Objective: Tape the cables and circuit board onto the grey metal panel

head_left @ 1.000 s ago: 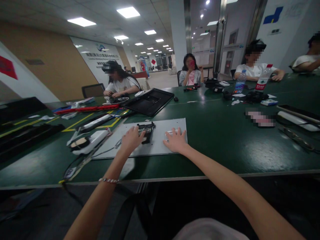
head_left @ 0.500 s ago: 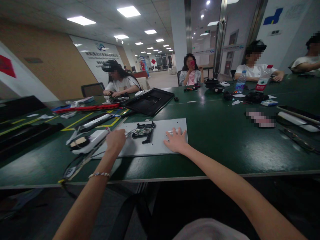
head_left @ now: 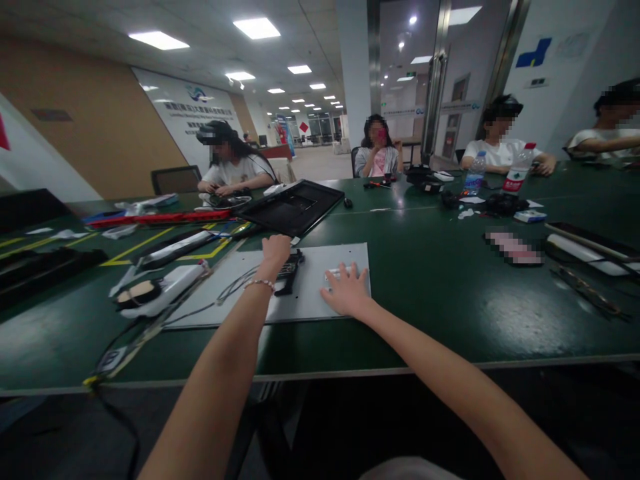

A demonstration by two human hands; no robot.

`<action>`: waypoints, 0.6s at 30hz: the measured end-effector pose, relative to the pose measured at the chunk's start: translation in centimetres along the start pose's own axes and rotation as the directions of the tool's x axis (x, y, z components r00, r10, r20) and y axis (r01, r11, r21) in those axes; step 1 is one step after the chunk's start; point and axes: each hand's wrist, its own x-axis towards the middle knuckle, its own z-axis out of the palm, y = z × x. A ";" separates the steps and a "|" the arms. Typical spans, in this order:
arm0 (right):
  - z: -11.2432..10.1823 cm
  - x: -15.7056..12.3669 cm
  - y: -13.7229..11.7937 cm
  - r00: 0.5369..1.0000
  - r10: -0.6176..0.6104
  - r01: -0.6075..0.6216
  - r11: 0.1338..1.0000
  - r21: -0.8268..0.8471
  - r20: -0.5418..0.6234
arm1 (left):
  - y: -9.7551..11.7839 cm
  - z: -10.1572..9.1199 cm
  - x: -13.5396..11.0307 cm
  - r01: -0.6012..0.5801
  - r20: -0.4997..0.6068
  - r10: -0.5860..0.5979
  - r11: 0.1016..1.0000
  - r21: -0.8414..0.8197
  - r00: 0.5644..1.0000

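The panel (head_left: pixel 307 283) is pale grey, the bracket (head_left: pixel 289 283) black, the tabletop (head_left: pixel 440 293) dark green.

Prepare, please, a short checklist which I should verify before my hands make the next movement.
1. Pale-grey, rectangular, metal-looking panel lies flat on the glossy green table: ok.
2. Right hand is spread open on the panel's right end: ok.
3. Green-and-black circuit board in its black frame is in full view: not ok, left hand and wrist cover part.
4. Left hand holds nothing: cannot tell, its fingertips are hidden.
5. Thin grey cables are attached to the board: cannot tell, the left wrist blocks the view.
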 end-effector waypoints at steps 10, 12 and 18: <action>-0.7 -0.6 0.0 0.999 -0.021 0.021 1.000 0.017 0.034 | -2.1 1.2 -3.9 0.220 -0.116 -0.263 0.930 -0.296 0.958; -1.0 -0.8 0.3 0.999 -0.031 0.030 0.999 0.026 0.045 | -2.7 0.5 -5.3 0.254 -0.135 -0.321 0.896 -0.364 0.938; -1.8 -1.8 3.0 0.996 -0.029 0.028 1.000 0.014 0.083 | -4.3 -2.1 -7.7 0.320 -0.240 -0.434 0.860 -0.397 0.868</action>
